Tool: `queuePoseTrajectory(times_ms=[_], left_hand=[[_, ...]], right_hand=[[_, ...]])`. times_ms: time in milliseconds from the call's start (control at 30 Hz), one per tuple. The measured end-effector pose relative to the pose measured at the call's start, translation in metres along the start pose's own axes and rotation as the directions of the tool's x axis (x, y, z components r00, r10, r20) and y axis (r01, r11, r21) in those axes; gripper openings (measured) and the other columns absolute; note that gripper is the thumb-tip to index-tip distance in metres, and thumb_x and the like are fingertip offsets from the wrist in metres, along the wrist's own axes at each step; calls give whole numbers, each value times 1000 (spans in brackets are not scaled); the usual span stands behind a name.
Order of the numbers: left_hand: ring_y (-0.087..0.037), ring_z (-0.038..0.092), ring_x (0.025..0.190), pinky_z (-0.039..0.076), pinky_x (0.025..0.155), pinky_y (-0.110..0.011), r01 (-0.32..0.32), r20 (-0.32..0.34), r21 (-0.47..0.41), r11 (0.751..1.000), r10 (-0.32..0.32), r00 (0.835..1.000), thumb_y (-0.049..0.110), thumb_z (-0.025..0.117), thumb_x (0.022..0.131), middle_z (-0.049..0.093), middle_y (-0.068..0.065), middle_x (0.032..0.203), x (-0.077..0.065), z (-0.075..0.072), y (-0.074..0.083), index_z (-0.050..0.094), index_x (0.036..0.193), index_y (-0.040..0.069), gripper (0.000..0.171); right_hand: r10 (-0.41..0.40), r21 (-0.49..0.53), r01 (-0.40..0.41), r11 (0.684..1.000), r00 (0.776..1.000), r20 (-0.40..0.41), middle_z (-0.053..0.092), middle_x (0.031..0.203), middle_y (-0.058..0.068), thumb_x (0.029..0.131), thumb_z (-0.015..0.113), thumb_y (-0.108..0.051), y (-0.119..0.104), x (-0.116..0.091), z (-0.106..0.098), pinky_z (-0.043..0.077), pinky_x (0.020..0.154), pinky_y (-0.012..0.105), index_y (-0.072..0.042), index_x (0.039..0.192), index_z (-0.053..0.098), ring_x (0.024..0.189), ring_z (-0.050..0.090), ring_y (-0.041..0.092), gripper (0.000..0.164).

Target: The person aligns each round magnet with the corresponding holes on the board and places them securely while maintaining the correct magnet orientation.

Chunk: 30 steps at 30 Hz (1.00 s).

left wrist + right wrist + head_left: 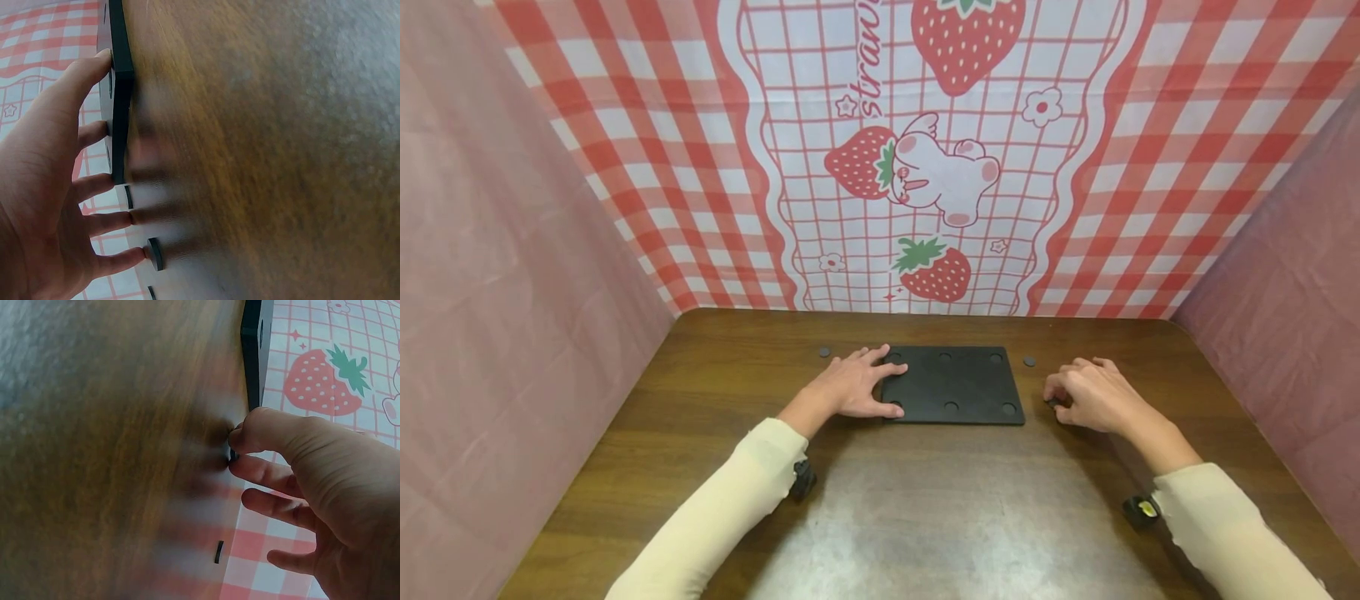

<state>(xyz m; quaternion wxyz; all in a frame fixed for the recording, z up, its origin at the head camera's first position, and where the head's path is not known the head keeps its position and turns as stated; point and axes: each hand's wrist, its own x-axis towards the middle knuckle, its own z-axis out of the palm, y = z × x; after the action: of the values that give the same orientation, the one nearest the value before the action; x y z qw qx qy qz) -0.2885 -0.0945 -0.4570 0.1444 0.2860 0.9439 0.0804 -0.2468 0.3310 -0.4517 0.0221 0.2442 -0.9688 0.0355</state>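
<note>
A flat black rectangular plate [953, 385] with several round recesses lies on the table. My left hand [855, 384] rests over the plate's left end, fingers spread; thumb and fingertips touch its top. In the left wrist view, the little finger is beside a small dark disc [155, 254]. Right of the plate, my right hand [1093, 395] pinches a small dark disc [234, 453] between thumb and index finger, down at the table surface. Most of that disc is hidden by the fingertips. The other right fingers are loosely bent.
One loose dark disc [824, 352] lies left of the plate, another dark disc [1029, 362] just off its right back corner. A checked strawberry cloth [925, 167] hangs behind the wooden table [940, 508]. Pink cloths [512, 292] flank both sides.
</note>
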Motion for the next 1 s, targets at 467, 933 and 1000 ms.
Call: queuePoseTrajectory(times_ms=[467,933,1000], left_hand=[[-46,24,176,30,132,-82,-4,-6,-3,1000,4,1000,74,68,101,20,-6,192,-1,0,0,42,175,39,86],[-44,24,177,31,133,-79,6,-1,12,1000,-6,1000,74,68,102,18,-4,192,2,0,0,40,176,42,85],[-44,24,177,31,133,-80,7,1,12,1000,-7,1000,74,68,102,18,-4,193,1,0,0,39,176,42,86]], right_hand=[[0,19,0,1000,1000,10,69,89,-7,84,94,-15,1,-1,0,47,64,34,-21,99,82,86,56,14,20],[-9,5,9,1000,1000,-24,76,98,-5,85,92,-17,6,1,-12,48,63,37,-26,98,82,89,63,18,19],[-10,8,10,1000,1000,-28,75,96,-5,85,91,-16,6,1,-14,46,63,35,-25,98,82,88,61,16,19]])
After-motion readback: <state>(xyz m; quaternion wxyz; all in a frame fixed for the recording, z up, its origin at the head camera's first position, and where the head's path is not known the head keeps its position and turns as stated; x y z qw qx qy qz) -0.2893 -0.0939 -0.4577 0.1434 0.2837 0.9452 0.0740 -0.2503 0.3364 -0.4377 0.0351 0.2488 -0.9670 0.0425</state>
